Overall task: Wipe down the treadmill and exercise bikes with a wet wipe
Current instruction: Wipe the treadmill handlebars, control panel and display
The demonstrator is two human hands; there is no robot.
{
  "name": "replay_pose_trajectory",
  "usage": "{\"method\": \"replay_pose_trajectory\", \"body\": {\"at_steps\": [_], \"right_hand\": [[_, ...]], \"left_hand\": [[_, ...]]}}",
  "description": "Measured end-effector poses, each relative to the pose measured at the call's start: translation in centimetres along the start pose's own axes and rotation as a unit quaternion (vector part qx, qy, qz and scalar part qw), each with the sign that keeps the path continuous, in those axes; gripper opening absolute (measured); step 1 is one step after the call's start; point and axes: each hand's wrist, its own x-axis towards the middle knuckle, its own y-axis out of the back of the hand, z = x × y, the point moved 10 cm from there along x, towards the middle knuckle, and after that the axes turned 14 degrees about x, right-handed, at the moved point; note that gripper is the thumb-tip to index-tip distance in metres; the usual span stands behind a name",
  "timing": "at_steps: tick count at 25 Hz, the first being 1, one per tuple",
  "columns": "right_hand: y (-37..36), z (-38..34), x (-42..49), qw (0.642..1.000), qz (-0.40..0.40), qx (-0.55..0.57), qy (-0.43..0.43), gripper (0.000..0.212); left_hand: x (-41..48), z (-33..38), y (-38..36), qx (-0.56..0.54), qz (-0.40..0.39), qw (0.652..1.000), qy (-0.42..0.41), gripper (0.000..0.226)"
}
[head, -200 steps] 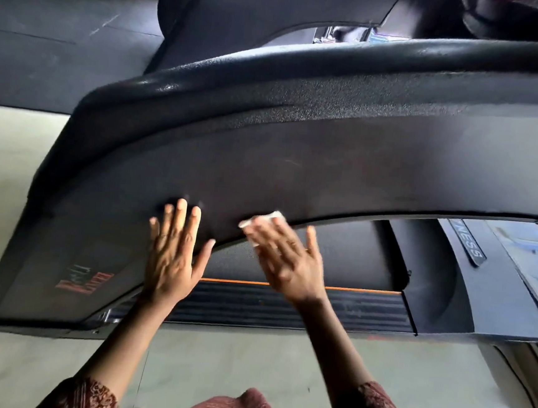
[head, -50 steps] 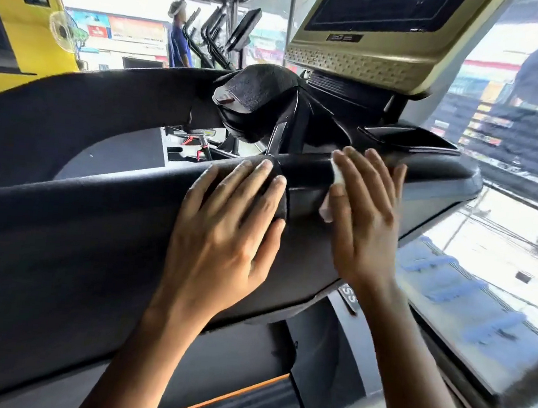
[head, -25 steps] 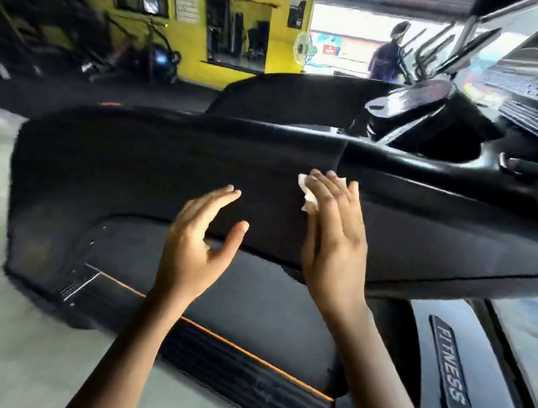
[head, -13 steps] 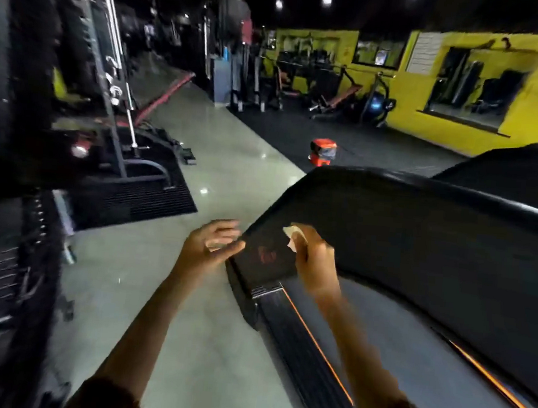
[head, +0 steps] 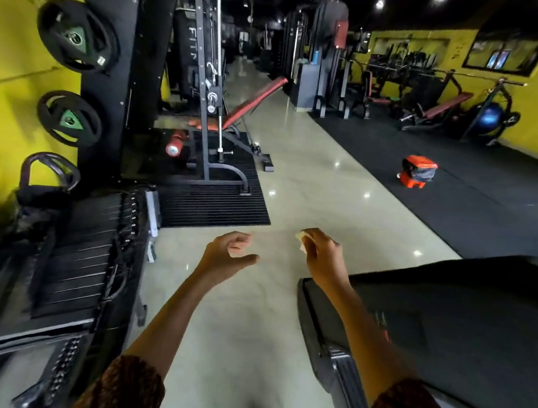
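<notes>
"Gym floor [head: 311, 188] is running ahead as a pale, shiny lane?"

"Yes, it is stretching wide between a black rubber mat [head: 456, 200] on the right and a ridged mat [head: 216, 199] under a weight rack [head: 207, 78] on the left."

"And the treadmill [head: 462, 318]?"

"Its dark body is filling the lower right, its near edge passing under the right forearm."

"Hands?"

"Both are hovering over the floor, apart. The right hand [head: 323, 255] is pinching the wet wipe [head: 301, 239] in curled fingers, off the treadmill. The left hand [head: 224, 252] is hanging loosely curled, holding nothing."

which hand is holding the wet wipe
The right hand: its fingers curl round the white wet wipe, while the left hand is loosely curled and holds nothing.
</notes>
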Motion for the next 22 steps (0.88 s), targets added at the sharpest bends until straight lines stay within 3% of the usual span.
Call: {"method": "replay_pose_trajectory", "body": {"at_steps": [17,22], "right_hand": [[-14.2,17.2,39.0,0.996,-0.066,-0.051,-0.032,0.021],[-15.5,23.7,50.8,0.997,-0.016,-0.065,-0.047,0.023]], "left_hand": [[44.8,-4.0,-2.7,0.055,-0.038,0.998,0.019,0.047],[59.7,-4.6,-4.8,0.079,-0.065,0.994,-0.026,0.047]]}}
